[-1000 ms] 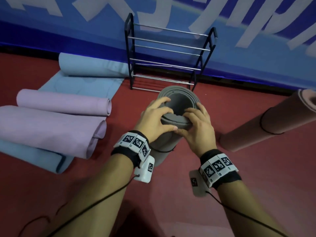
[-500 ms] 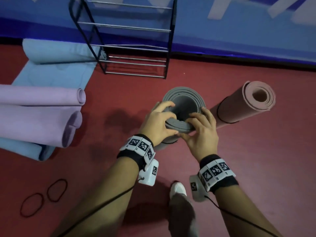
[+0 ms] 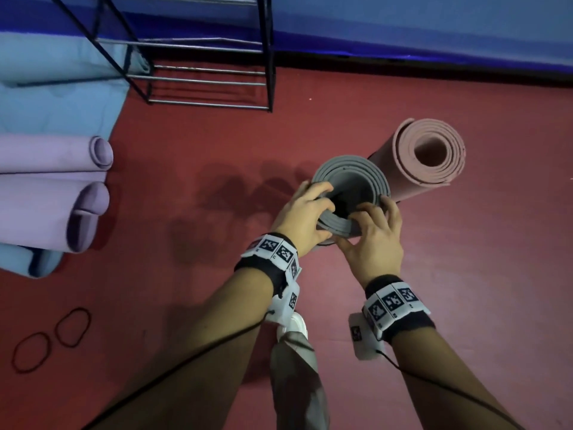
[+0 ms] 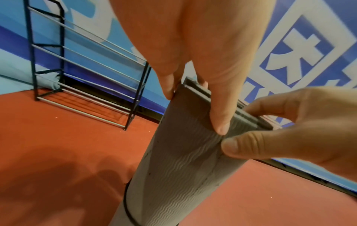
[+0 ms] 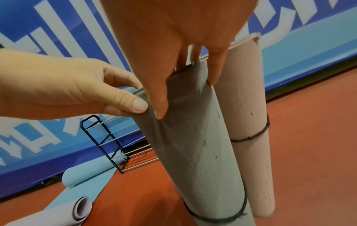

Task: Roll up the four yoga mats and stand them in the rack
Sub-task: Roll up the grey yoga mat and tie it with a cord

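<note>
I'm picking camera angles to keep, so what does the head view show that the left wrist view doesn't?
Only the head view shows the pink mat, the purple mats and two loose bands on the floor. Only the left wrist view shows the band around the grey mat. Both show the left hand and right hand gripping the grey mat's top, plus the rack.
</note>
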